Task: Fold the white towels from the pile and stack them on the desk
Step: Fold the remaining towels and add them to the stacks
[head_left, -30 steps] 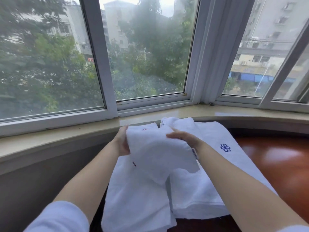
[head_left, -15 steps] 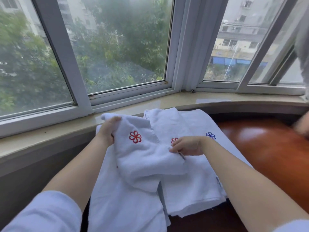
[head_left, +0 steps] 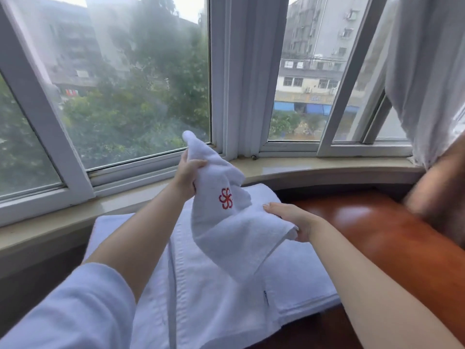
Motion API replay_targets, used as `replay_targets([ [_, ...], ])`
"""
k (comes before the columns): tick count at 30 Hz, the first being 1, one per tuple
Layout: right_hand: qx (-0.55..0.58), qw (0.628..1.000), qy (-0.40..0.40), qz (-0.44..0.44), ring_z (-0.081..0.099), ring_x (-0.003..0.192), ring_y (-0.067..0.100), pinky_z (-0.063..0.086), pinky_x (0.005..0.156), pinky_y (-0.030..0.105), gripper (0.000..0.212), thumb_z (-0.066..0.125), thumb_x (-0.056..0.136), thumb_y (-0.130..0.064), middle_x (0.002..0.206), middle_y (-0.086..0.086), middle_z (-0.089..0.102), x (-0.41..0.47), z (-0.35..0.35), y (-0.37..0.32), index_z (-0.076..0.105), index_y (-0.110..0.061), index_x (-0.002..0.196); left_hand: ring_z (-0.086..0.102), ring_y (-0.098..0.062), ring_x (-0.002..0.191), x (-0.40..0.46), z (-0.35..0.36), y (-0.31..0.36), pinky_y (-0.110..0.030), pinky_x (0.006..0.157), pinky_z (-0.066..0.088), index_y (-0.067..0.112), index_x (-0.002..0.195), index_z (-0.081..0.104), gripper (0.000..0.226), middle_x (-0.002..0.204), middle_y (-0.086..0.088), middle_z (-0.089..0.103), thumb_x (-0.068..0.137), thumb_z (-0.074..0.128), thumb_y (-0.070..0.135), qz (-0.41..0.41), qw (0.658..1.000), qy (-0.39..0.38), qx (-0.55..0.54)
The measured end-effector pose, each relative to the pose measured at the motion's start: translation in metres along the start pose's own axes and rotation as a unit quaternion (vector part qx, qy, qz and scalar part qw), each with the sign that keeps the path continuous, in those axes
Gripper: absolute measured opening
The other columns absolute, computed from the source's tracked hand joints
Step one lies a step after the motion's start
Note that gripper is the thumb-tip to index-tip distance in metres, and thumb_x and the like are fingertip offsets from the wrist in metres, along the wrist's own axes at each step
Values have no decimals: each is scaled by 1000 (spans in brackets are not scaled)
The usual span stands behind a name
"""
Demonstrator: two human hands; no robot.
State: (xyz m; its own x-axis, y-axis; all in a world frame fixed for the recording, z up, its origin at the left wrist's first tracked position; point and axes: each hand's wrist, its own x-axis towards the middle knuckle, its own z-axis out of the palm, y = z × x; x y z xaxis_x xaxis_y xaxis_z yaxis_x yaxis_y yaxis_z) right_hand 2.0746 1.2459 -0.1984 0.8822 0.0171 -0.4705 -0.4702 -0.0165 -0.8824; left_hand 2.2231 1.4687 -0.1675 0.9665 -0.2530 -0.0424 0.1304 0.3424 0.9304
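White terry cloth fills the middle of the frame: a small towel (head_left: 226, 222) with a red flower mark (head_left: 225, 201) is held up above the counter (head_left: 377, 230), sagging between two hands. The left hand (head_left: 187, 176), just above centre, has its grip clenched around an upper corner of the towel, whose tip pokes up past the fingers against the window (head_left: 141, 96). The right hand (head_left: 293, 220), right of centre and lower, pinches the towel's opposite edge, thumb on top and fingers curled underneath.

Beneath the raised towel, more white towels (head_left: 201, 285) lie spread flat across the lower middle of the frame, overlapping one another and reaching from the pale window sill (head_left: 302, 170) toward the bottom edge. They rest on the glossy reddish-brown wooden counter, whose bare part shows at the right. A light blue sleeve (head_left: 75, 311) covers the left arm at lower left. A white curtain (head_left: 427, 71) hangs at upper right, with a blurred brownish shape (head_left: 437, 187) below it that cannot be identified.
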Motion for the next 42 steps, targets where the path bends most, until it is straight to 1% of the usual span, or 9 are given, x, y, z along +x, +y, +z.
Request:
replay_targets([
  [5, 34, 999, -3, 4, 54, 90, 22, 43, 74, 32, 33, 46, 101, -28, 103, 10, 57, -4, -76, 18, 54, -5, 124, 66, -26, 87, 28, 71, -35, -36, 75, 56, 20, 123, 55, 44, 100, -9, 67, 86, 47, -3, -17, 1000, -17, 20],
  [9, 9, 999, -9, 34, 57, 83, 20, 46, 66, 31, 39, 49, 100, -30, 99, 10, 60, 11, -116, 51, 52, -2, 127, 61, -30, 105, 53, 102, -73, -42, 84, 51, 17, 125, 51, 46, 117, -11, 60, 81, 62, 24, -40, 993, 40, 105],
  [13, -73, 990, -71, 99, 67, 101, 20, 55, 89, 42, 33, 63, 92, -28, 115, 3, 68, 26, -133, 87, 54, -17, 122, 58, -27, 94, 49, 101, -144, -37, 79, 48, 16, 128, 43, 55, 107, -9, 56, 82, 74, 20, -208, 925, 106, 298],
  [18, -79, 968, -209, 118, 53, 125, 28, 39, 109, 48, 49, 64, 90, -14, 135, 9, 57, 27, -144, 92, 48, -18, 137, 48, -34, 123, 40, 106, -170, -33, 96, 43, 4, 144, 29, 66, 137, -17, 46, 87, 62, 14, -189, 789, 72, 580],
  [23, 12, 962, -248, 111, 65, 99, 19, 51, 92, 36, 44, 70, 79, -10, 115, 6, 66, 11, -157, 80, 60, -14, 122, 48, -33, 122, 20, 126, -153, -36, 91, 44, 3, 143, 27, 65, 139, -17, 42, 90, 62, 17, -223, 788, 76, 569],
  [30, 101, 952, -255, 134, 69, 95, 25, 57, 84, 44, 31, 63, 83, 2, 108, 12, 70, -9, -150, 97, 65, -7, 113, 52, -44, 114, -42, 132, -157, -54, 96, 46, 4, 141, 28, 72, 135, -23, 40, 85, 69, 21, -355, 806, 90, 464],
  [35, -148, 900, -330, 244, 65, 103, 25, 51, 94, 41, 41, 64, 85, -20, 112, 7, 66, -17, -141, 105, 54, -10, 123, 59, -37, 114, -67, 136, -154, -41, 87, 52, -4, 129, 49, 46, 128, -22, 57, 87, 64, 9, -297, 732, 29, 612],
  [38, -100, 943, -223, 227, 55, 116, 20, 45, 99, 32, 66, 65, 85, -37, 129, 4, 56, -8, -137, 111, 42, -11, 142, 57, -30, 118, -71, 143, -153, -30, 85, 47, -1, 131, 44, 44, 123, -14, 55, 93, 58, 17, -236, 664, 23, 709],
  [42, -38, 983, -89, 157, 64, 93, 12, 52, 75, 20, 57, 63, 90, -39, 99, -1, 71, 7, -126, 104, 48, -6, 133, 45, -29, 128, -61, 139, -155, -28, 95, 40, 4, 142, 32, 55, 142, -14, 43, 93, 53, 14, -204, 708, 46, 675],
])
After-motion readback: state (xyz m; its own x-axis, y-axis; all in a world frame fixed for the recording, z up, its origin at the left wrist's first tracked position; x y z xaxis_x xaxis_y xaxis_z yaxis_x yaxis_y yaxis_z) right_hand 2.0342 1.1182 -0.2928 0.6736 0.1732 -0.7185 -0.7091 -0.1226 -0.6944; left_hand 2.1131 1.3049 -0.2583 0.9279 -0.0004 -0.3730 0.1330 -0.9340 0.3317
